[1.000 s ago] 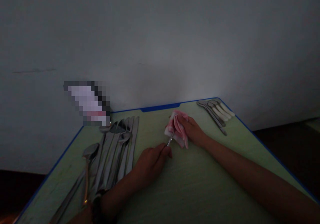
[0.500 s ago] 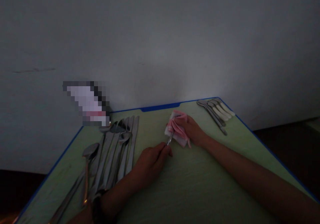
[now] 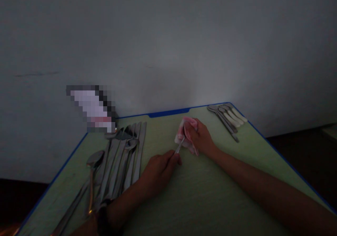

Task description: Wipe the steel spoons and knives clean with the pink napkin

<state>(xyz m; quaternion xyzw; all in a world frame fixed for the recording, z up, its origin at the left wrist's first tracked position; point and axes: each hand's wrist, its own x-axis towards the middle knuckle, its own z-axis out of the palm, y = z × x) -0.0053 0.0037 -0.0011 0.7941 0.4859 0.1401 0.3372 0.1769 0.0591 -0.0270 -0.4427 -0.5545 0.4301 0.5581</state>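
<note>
My left hand is closed around the handle of a slim metal piece of cutlery. Its far end runs into a pink and white cloth, so whether it is a spoon or a fork is hidden. The cloth is bunched in my right hand, with the thumb pressing it around the cutlery's end. Both hands are over the middle of the pale green table. A dark band circles my left wrist.
Left of my hands lie several spoons and knives in a row, partly behind my left forearm. At the far right corner rest several spoons, some white-handled. A pixelated object leans near the wall at the back left.
My right hand has shifted slightly with the cloth, and its thumb now lies over the front. More of the cutlery's neck shows. My left hand has stayed in place.
</note>
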